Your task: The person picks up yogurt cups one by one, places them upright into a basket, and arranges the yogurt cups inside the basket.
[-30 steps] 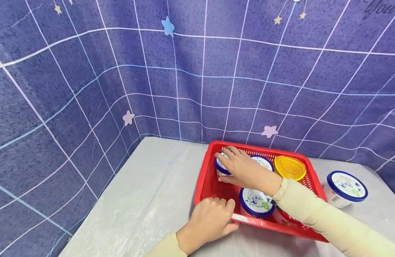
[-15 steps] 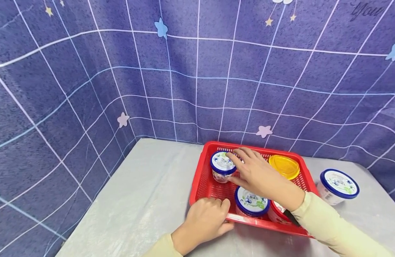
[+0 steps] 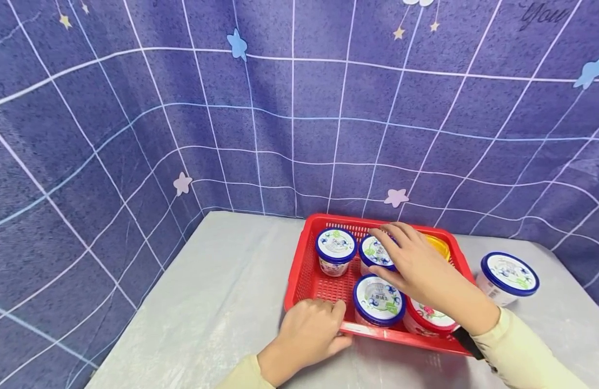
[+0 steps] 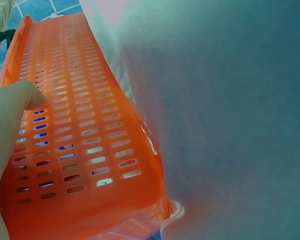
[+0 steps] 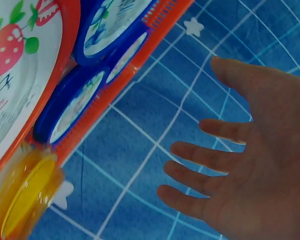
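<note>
My left hand (image 3: 310, 330) grips the front-left rim of the red plastic basket (image 3: 297, 263), thumb below the rim; the left wrist view shows its slotted side (image 4: 80, 110). Inside, one blue-lidded tub (image 3: 335, 246) stands at the back left, a second blue-lidded tub (image 3: 372, 252) beside it, and a third blue-lidded tub (image 3: 379, 300) near the front. A red-lidded tub (image 3: 428, 319) with strawberry print sits front right. Above the basket my right hand (image 3: 418, 267) holds nothing, its fingers apart in the right wrist view. It partly hides the yellow-lidded container (image 3: 440, 246).
Another blue-lidded tub (image 3: 508, 275) stands on the grey table (image 3: 221, 281), right of the basket. A blue curtain (image 3: 260, 129) with a grid and stars hangs behind and at the left. A dark strap (image 3: 468, 343) circles my right wrist.
My right hand has come off the back-left blue-lidded tub and moved right, over the basket's right half. My left hand stays on the rim. The whole view has shifted slightly.
</note>
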